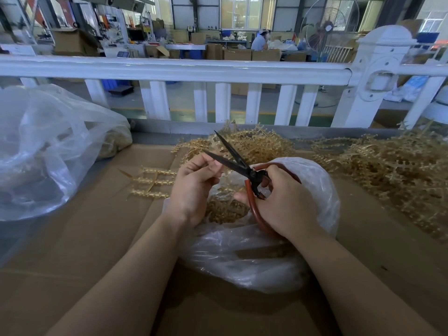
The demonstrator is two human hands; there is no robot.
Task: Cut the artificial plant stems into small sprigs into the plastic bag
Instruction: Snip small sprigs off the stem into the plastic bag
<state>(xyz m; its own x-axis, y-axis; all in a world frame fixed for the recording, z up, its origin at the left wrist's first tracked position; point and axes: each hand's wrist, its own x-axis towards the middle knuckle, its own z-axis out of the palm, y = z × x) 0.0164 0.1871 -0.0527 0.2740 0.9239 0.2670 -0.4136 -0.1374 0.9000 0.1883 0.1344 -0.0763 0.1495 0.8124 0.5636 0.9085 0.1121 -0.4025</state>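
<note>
At the centre of the frame the right hand [283,202] is wrapped through the red-brown loop handles of a pair of black scissors [238,166], whose blades are held wide open and point up and to the left. The left hand [194,185] is curled, its fingertips pinched just under the lower blade; a pale gold sprig [224,171] appears to be held there, though most of it is hidden by the fingers. Both hands are held directly above the open plastic bag [278,260], in which cut gold pieces [225,209] are already gathered.

For a clean cut, the stem is best fed deep into the blades, near the pivot, where leverage is greatest. The pinching fingertips should be kept clear of the lower edge, which seems very close to them. The cut is best made over the mouth of the bag so that the piece drops in and is not flung onto the cardboard-covered surface [97,238].

Left of the hands, a branched stem [150,181] is laid flat on the cardboard. Uncut stems are heaped in piles at upper centre [254,144] and at the right edge [392,170]. A second, larger clear bag [48,151] is slumped at the left, in front of a white railing [169,69].
</note>
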